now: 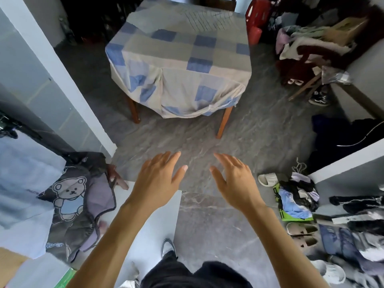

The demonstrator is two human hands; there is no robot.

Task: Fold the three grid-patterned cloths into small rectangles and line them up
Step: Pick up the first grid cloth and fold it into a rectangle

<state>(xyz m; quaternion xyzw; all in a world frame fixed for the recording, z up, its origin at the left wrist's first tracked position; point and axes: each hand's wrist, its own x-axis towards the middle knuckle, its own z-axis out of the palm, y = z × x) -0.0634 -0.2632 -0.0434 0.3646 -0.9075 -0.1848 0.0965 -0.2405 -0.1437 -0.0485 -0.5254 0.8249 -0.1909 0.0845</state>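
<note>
Both hands, left hand (155,181) and right hand (234,181), fingers apart and empty (reaching, apparently), grid-patterned cloth (209,19) well beyond fingertips on tabletop (178,48).

Ahead, well beyond both hands: tabletop (178,44) under a draped checked cloth (187,88), with a grid-patterned cloth (207,19) lying on its far side. Left of the hands, a bear-print garment (70,204); right, slippers (301,233) beside heaped clothes (297,196) on the floor (207,225).
</note>
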